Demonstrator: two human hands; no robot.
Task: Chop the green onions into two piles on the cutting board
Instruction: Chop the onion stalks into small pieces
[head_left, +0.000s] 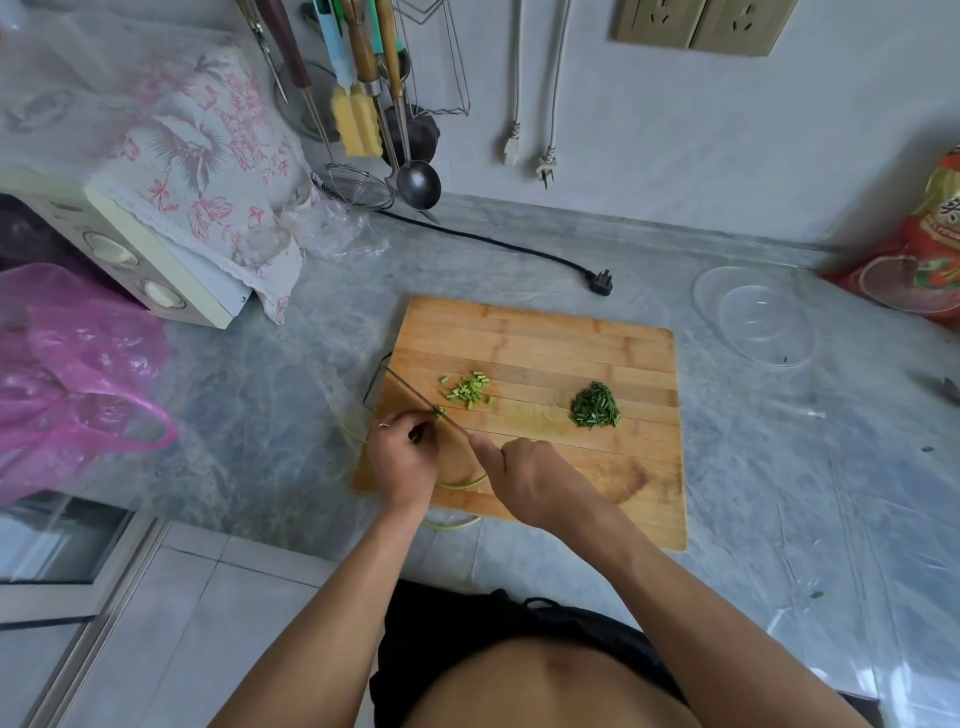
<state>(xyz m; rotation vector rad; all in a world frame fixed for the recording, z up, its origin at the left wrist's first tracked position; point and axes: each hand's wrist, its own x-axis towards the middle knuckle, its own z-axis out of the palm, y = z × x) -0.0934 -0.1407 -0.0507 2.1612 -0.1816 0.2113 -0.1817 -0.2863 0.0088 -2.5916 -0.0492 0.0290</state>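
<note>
- The knife (415, 397) shows edge-on as a thin line; its handle is buried inside the right hand (524, 480).
- The green onions (457, 486) curl under both hands, so only 2 short arcs show; the stretch pinched by the left hand (402, 457) is covered.
- The left hand's fingertips are curled out of sight.
- The pink plastic bag (78, 379) is cut off by the left edge.
- The red packet (930, 244) is cut off by the right edge, its print too blurred to read.
- The hanging utensils (358, 78) lose their tops at the upper edge.
</note>
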